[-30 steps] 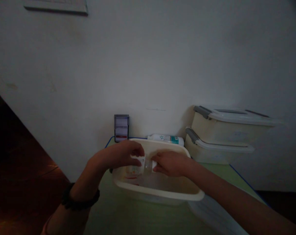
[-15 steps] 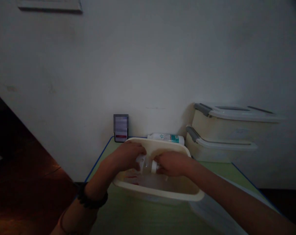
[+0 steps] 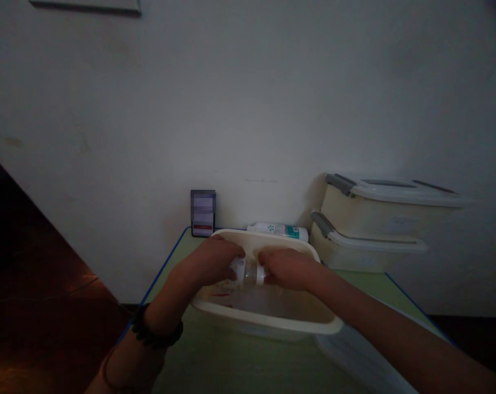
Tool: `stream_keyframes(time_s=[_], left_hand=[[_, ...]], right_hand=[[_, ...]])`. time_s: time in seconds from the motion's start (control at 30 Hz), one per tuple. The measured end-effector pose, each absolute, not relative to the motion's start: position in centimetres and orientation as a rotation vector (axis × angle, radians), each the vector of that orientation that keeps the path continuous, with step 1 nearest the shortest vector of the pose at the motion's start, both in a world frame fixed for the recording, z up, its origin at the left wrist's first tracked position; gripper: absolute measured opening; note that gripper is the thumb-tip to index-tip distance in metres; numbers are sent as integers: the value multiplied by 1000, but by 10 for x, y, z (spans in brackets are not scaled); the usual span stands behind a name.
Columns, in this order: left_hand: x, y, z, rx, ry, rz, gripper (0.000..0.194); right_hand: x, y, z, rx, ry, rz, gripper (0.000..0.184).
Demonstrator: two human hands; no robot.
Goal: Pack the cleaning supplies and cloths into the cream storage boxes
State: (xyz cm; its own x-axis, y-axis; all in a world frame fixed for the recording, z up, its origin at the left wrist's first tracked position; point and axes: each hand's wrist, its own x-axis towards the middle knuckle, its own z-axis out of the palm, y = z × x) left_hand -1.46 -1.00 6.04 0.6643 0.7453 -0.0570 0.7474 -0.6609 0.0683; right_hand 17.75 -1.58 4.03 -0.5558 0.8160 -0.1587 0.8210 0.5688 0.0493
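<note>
A cream plastic bin [image 3: 268, 323] stands on the green table, and both my hands reach down into it. My left hand [image 3: 215, 260] is closed around the white-labelled end of a small clear bottle [image 3: 250, 271] lying sideways. At the bottle's other end, the fingers of my right hand [image 3: 291, 268] grip a white cap [image 3: 261, 274]. A clear stretch of the bottle shows between the two hands. Red marks [image 3: 221, 295] show low in the bin's left part; I cannot make out what they belong to.
Behind the bin a white bottle with a teal label [image 3: 278, 230] lies along the wall. A phone [image 3: 203, 213] leans upright at the back left. Two lidded storage boxes [image 3: 366, 219] are stacked at the right. A pale translucent lid [image 3: 354, 350] lies at the front right.
My left hand has shifted slightly right and re-gripped the bottle's labelled end. My right hand stays at the cap, its fingers moving only slightly.
</note>
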Motion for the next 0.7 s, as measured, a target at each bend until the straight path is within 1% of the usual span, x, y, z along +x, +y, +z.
stream_keyframes(time_s=[0.23, 0.4, 0.63, 0.7], left_hand=[[-15, -9, 57, 2748, 1302, 4, 37], [-16, -8, 56, 2779, 1214, 61, 38], [-18, -7, 56, 2779, 1125, 175, 33], [-21, -6, 55, 2797, 1153, 275, 40]], right_hand=[[179, -17, 40, 1368, 2666, -29, 28], [180, -17, 38, 1361, 2662, -39, 26], [181, -16, 39, 1339, 2675, -67, 28], [182, -15, 39, 1340, 2665, -85, 26]])
